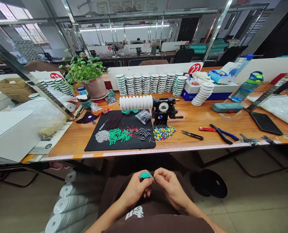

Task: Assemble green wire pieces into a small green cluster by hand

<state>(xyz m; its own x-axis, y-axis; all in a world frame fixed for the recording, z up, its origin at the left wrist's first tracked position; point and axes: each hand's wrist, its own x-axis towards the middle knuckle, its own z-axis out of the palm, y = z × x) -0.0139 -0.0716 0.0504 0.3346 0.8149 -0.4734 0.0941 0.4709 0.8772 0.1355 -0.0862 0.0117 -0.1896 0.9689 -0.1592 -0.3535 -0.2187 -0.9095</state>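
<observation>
Above my lap, my left hand is closed round a bundle of small teal beads, whose tips fan out above the fingers. My right hand pinches close beside it, thumb against forefinger, at a thin green end; whether this belongs to the bundle I cannot tell. On the table ahead, a black mat carries green tubes, silvery beads, dark striped pieces and dark strands.
Behind the mat stands a black hand-cranked winder with white spools. Colourful beads, snips, blue-handled pliers and a phone lie to the right. White rolls stand lower left; a metal frame post crosses the left side.
</observation>
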